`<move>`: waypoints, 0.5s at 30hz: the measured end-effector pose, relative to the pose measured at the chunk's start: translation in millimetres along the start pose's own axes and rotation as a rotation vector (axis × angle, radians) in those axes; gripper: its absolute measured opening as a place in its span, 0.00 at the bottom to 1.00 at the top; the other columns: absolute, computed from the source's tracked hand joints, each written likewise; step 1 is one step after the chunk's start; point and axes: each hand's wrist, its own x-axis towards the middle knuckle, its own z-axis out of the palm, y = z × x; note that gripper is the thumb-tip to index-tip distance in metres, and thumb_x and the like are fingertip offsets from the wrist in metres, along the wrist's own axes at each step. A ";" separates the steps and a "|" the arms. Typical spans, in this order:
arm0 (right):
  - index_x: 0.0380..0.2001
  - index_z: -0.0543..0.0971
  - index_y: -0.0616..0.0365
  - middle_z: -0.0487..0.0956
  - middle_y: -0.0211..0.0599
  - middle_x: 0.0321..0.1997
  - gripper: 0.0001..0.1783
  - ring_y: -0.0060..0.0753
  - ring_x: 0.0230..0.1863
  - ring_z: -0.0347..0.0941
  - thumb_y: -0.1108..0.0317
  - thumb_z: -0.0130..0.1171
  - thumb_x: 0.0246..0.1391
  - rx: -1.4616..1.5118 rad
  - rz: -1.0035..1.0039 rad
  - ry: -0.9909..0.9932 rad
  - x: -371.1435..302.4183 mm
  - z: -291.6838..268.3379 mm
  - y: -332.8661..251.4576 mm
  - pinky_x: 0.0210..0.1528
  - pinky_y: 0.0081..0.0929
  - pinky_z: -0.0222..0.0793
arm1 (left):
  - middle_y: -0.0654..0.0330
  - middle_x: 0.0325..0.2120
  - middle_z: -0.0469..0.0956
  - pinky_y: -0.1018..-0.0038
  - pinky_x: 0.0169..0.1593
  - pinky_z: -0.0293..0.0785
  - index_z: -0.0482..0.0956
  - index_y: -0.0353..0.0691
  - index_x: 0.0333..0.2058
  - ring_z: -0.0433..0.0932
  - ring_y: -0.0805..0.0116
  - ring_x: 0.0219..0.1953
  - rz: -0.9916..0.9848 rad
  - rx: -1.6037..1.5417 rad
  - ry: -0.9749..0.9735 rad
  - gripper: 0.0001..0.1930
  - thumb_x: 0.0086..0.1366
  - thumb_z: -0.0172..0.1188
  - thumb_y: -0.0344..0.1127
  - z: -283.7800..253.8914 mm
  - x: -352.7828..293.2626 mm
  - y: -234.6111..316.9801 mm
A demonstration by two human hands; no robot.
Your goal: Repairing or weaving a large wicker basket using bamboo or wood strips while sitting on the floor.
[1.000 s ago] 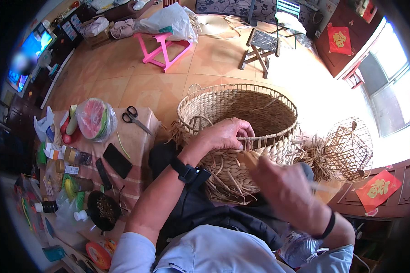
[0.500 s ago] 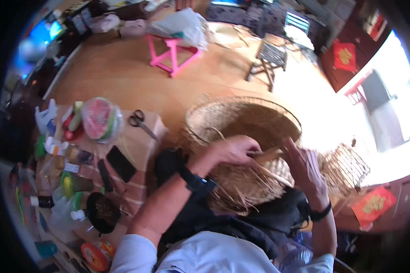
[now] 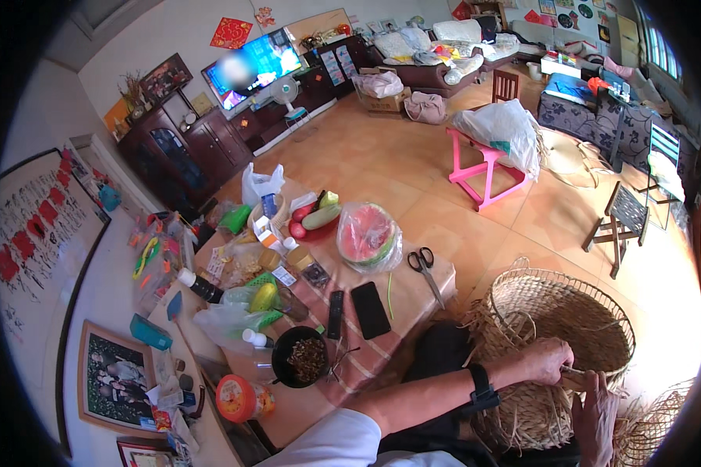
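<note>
A woven straw basket point(image 3: 514, 321) with a wire-framed rim sits tilted before me at the lower right. My left hand point(image 3: 544, 360) reaches across its near side, fingers closed round a pale straw strand point(image 3: 575, 380). Close beside it, my right hand point(image 3: 597, 419) has its fingertips on the same strand, apparently pinching it. The strand runs between both hands, at the basket's near rim. Loose fibre ends stick out from the basket's left edge. The palms and part of the strand are hidden.
Left of me, a cloth-covered table point(image 3: 420, 342) carries scissors point(image 3: 425, 274), a phone point(image 3: 370, 310), wrapped watermelon point(image 3: 368, 237) and a dark bowl point(image 3: 299, 356). A second straw basket point(image 3: 654, 428) lies at the lower right. Beyond stand a pink stool point(image 3: 487, 175) and folding stool point(image 3: 625, 222).
My view has swung left and up, so the basket and hands now appear lower right. The hands remain at the basket; the right hand's fingers have come closer to the left.
</note>
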 end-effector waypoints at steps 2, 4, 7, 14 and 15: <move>0.50 0.71 0.58 0.75 0.50 0.42 0.24 0.59 0.36 0.76 0.74 0.65 0.49 0.189 -0.017 -0.021 12.6 -7.6 -16.8 0.33 0.50 0.70 | 0.47 0.31 0.84 0.55 0.45 0.78 0.85 0.38 0.33 0.84 0.47 0.40 0.019 0.093 0.090 0.12 0.46 0.67 0.30 3.9 -3.7 -3.1; 0.47 0.73 0.57 0.75 0.46 0.40 0.22 0.56 0.34 0.76 0.74 0.67 0.48 0.250 0.034 -0.040 16.9 -3.4 -21.8 0.30 0.48 0.70 | 0.46 0.31 0.84 0.54 0.46 0.78 0.85 0.38 0.33 0.83 0.46 0.39 0.007 0.145 0.067 0.12 0.46 0.66 0.29 5.7 -2.5 0.3; 0.43 0.76 0.53 0.73 0.42 0.35 0.17 0.52 0.31 0.76 0.74 0.66 0.49 0.133 -0.011 0.114 16.4 7.3 -25.7 0.28 0.46 0.70 | 0.45 0.30 0.83 0.53 0.45 0.78 0.85 0.36 0.33 0.83 0.44 0.39 0.022 0.181 0.042 0.13 0.45 0.65 0.28 8.4 -3.6 -3.9; 0.36 0.76 0.53 0.70 0.41 0.32 0.11 0.50 0.28 0.74 0.73 0.66 0.50 0.089 -0.029 0.139 20.4 18.1 -29.4 0.25 0.46 0.66 | 0.42 0.31 0.83 0.53 0.44 0.77 0.84 0.34 0.35 0.82 0.42 0.40 0.175 0.028 0.005 0.13 0.48 0.66 0.28 0.0 -4.4 -14.0; 0.36 0.75 0.53 0.71 0.41 0.31 0.10 0.51 0.27 0.74 0.72 0.66 0.51 0.119 -0.045 0.187 22.1 22.5 -30.4 0.25 0.46 0.65 | 0.42 0.31 0.83 0.53 0.44 0.77 0.84 0.34 0.35 0.82 0.42 0.40 0.174 0.026 0.008 0.13 0.48 0.66 0.28 0.3 -4.3 -16.4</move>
